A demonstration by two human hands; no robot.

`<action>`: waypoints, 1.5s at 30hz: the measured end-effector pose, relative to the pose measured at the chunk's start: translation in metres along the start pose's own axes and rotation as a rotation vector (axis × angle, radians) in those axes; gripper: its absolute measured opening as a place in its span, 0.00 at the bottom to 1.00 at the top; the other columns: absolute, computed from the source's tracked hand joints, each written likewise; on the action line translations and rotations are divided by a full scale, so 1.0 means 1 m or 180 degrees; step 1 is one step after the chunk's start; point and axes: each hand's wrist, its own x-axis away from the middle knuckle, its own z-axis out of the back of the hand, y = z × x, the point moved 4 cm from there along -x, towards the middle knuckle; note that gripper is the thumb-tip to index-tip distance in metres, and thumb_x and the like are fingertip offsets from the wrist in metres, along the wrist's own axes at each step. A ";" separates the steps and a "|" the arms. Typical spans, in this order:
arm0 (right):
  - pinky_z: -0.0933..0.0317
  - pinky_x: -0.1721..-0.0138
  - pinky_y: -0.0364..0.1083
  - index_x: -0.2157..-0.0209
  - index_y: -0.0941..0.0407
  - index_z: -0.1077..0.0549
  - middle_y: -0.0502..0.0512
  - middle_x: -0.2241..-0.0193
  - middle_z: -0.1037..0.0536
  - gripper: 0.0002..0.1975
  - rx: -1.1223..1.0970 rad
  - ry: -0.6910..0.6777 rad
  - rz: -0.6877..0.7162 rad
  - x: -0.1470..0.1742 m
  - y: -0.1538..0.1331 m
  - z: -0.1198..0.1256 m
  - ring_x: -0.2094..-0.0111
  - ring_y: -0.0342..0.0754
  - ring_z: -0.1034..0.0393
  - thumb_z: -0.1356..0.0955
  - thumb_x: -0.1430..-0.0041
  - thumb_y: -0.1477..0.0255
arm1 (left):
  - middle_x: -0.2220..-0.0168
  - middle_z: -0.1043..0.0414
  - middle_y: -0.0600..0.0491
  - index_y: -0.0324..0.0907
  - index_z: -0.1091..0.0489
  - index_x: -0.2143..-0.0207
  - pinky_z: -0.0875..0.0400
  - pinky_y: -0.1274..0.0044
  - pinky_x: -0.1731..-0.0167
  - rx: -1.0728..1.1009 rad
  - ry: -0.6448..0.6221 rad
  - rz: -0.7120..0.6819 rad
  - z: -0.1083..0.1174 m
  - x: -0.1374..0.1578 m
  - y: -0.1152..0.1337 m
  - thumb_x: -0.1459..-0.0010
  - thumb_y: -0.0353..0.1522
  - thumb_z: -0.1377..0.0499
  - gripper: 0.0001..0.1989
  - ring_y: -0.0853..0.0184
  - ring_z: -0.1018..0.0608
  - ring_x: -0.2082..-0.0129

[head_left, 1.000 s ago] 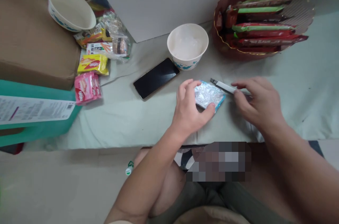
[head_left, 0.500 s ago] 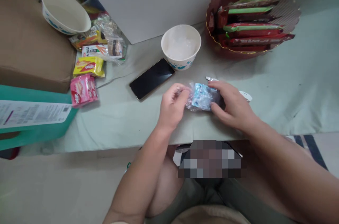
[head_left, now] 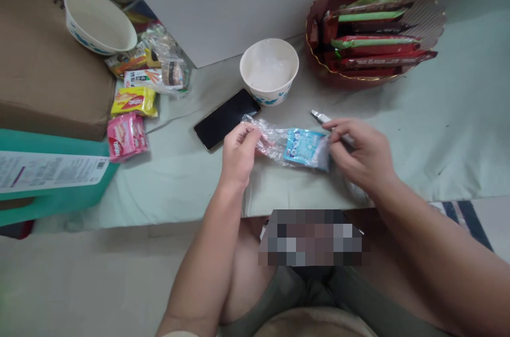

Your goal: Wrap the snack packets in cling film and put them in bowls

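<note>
Head cam: left hand (head_left: 239, 153) pinches wrap (head_left: 274, 141), right hand (head_left: 360, 153) packet (head_left: 305, 146), near tabletop's (head_left: 187, 183) front edge; looks light, slick, I'd grip corners.

The wrapper (head_left: 271, 140) is clear, crinkled plastic film that catches the light; the blue packet (head_left: 305, 146) looks smooth and faintly shiny. I see dark, glassy gloss on the phone (head_left: 227, 119) and a metallic glint at the tip of the cutter (head_left: 320, 117). The bowl (head_left: 258, 93) looks smooth, the red basket (head_left: 433, 18) ribbed and translucent. The box (head_left: 51, 71) is matt cardboard, and creased cloth covers the worktop (head_left: 191, 183).
</note>
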 end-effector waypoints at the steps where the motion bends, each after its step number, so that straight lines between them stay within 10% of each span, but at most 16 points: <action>1: 0.30 0.58 0.51 0.71 0.52 0.30 0.53 0.65 0.17 0.04 -0.0035 0.0114 -0.0136 -0.001 0.004 0.006 0.61 0.51 0.21 0.35 0.46 0.76 | 0.78 0.30 0.57 0.43 0.33 0.76 0.29 0.80 0.78 -0.0055 0.0047 -0.0027 0.003 -0.001 0.000 0.48 0.32 0.41 0.06 0.70 0.23 0.77; 10: 0.33 0.59 0.54 0.73 0.52 0.24 0.55 0.70 0.18 0.10 0.0878 0.0444 -0.0322 -0.010 0.037 0.045 0.64 0.54 0.24 0.37 0.52 0.75 | 0.77 0.31 0.56 0.42 0.31 0.78 0.33 0.81 0.80 -0.0829 0.0467 -0.0094 0.035 -0.010 -0.003 0.48 0.30 0.43 0.06 0.71 0.26 0.77; 15: 0.31 0.56 0.56 0.70 0.51 0.26 0.55 0.66 0.19 0.12 0.0258 0.0904 -0.0111 -0.004 0.023 0.050 0.61 0.54 0.22 0.38 0.51 0.79 | 0.72 0.25 0.55 0.42 0.24 0.68 0.30 0.79 0.73 -0.0929 0.0267 -0.0581 0.028 -0.011 -0.005 0.45 0.32 0.39 0.04 0.70 0.25 0.73; 20: 0.31 0.55 0.57 0.53 0.53 0.25 0.60 0.57 0.17 0.15 0.0831 -0.0278 0.0602 -0.004 0.010 0.020 0.56 0.58 0.23 0.31 0.41 0.65 | 0.76 0.28 0.56 0.41 0.25 0.72 0.34 0.80 0.73 -0.0977 0.0468 -0.1073 0.028 -0.014 -0.002 0.42 0.34 0.38 0.07 0.72 0.28 0.75; 27: 0.36 0.50 0.61 0.55 0.50 0.24 0.59 0.54 0.20 0.15 0.0641 -0.0598 0.0770 0.001 0.008 0.017 0.53 0.60 0.26 0.28 0.41 0.59 | 0.80 0.38 0.59 0.42 0.30 0.75 0.40 0.81 0.83 -0.0749 0.0650 -0.0675 0.030 -0.012 0.002 0.40 0.34 0.39 0.11 0.74 0.35 0.81; 40: 0.41 0.69 0.49 0.64 0.51 0.22 0.50 0.79 0.28 0.09 0.0847 0.0644 -0.0885 -0.016 0.009 0.025 0.77 0.48 0.33 0.33 0.36 0.63 | 0.82 0.45 0.60 0.43 0.34 0.77 0.49 0.78 0.82 -0.0990 0.0620 -0.0827 0.028 -0.013 0.005 0.39 0.39 0.40 0.15 0.74 0.43 0.82; 45: 0.36 0.68 0.50 0.60 0.50 0.22 0.51 0.78 0.25 0.10 0.0730 0.0884 -0.0667 -0.024 0.001 0.029 0.75 0.49 0.30 0.35 0.33 0.63 | 0.85 0.47 0.60 0.43 0.38 0.82 0.51 0.79 0.82 -0.1264 0.0724 -0.0673 0.030 -0.009 0.006 0.45 0.33 0.40 0.14 0.74 0.44 0.83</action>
